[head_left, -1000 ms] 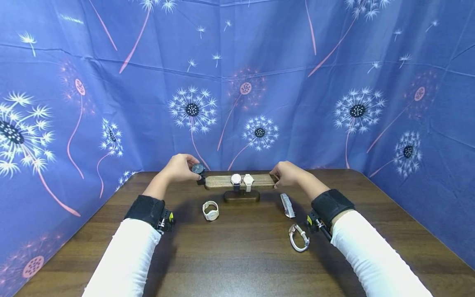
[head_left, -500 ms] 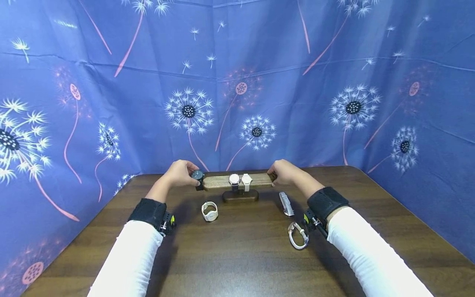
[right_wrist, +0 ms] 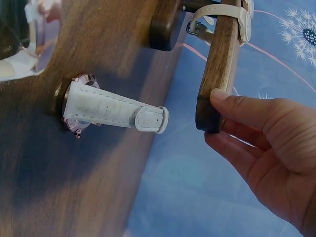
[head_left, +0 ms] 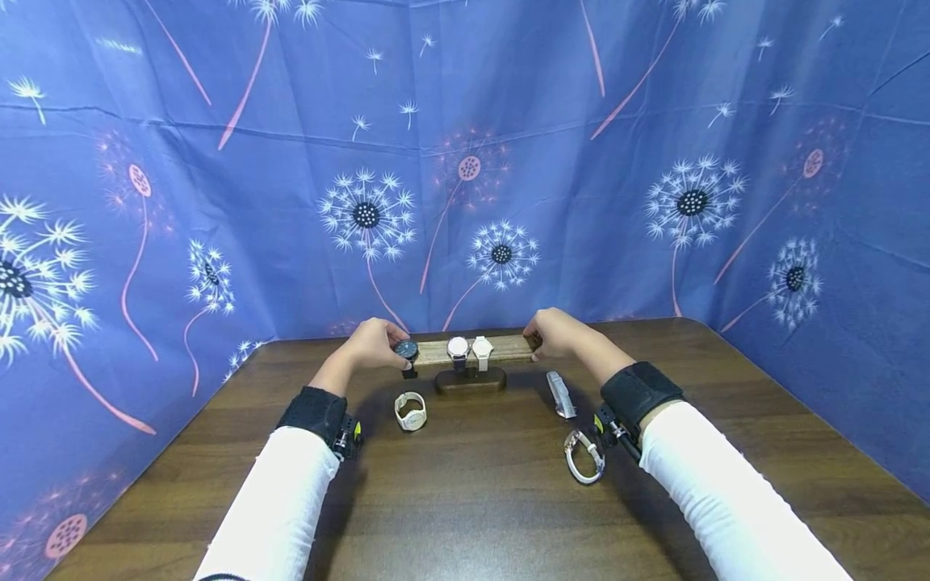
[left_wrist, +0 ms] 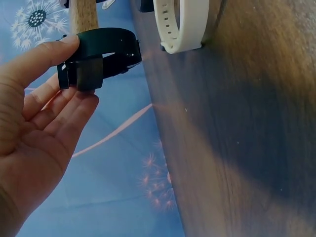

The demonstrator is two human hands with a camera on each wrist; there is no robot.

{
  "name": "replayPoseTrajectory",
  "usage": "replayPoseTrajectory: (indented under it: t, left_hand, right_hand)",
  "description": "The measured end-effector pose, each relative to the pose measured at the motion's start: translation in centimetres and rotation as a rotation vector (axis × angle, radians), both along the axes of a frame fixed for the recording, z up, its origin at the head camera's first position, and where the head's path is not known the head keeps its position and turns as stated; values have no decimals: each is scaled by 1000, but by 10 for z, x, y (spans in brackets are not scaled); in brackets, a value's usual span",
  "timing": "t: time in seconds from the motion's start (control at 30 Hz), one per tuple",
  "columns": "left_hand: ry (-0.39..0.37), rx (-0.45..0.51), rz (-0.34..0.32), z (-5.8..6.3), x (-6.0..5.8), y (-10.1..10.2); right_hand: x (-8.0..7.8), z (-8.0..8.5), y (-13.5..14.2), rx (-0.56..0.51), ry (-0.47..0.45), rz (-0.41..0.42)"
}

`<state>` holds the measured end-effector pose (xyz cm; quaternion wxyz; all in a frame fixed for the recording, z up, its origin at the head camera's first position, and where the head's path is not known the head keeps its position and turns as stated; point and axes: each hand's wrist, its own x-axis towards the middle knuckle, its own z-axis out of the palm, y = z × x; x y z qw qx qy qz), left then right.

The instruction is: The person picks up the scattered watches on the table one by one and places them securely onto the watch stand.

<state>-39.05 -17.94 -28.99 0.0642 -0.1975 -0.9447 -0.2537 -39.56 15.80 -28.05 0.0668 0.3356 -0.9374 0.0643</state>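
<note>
My left hand [head_left: 373, 345] pinches a black watch [head_left: 407, 350] at the left end of a wooden watch stand [head_left: 512, 349]. In the left wrist view, the black strap [left_wrist: 108, 44] forms a closed loop around the bar's end, with the thumb on its edge and fingers beneath. At the opposite end, my right hand [head_left: 558, 332] grips the bar's tip between thumb and fingers. Two watches hang near the bar's middle: a white-faced one with a dark strap [head_left: 458, 348] and a cream one [head_left: 483, 349].
A cream watch [head_left: 411, 412] lies on the table left of the stand's dark base [head_left: 471, 381]. On the right lie a pale-strapped watch [head_left: 561, 394] and a white-strapped watch [head_left: 584, 457]. A blue dandelion-print cloth [head_left: 581, 202] hangs behind the table [head_left: 465, 500].
My left hand has moved right, bringing the black watch from beside the bar's left end onto it. My right hand keeps its grip on the other end.
</note>
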Motion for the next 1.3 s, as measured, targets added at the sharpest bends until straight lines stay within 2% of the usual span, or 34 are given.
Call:
replayPoseTrajectory:
  t: [0.13, 0.33, 0.67, 1.0, 1.3]
  left_hand:
    - [10, -15, -8, 1, -1, 5]
    - [25, -32, -30, -2, -4, 14]
    - [48, -8, -95, -7, -6, 26]
    - [92, -74, -64, -8, -8, 39]
    - [87, -94, -52, -8, -6, 43]
  right_hand:
    - [1, 2, -1, -6, -17, 7]
    - [0, -1, 0, -7, -30, -35]
    - [-1, -4, -1, 10, 18, -34]
    - [0, -2, -2, 28, 10, -53]
    - [0, -3, -2, 29, 19, -62]
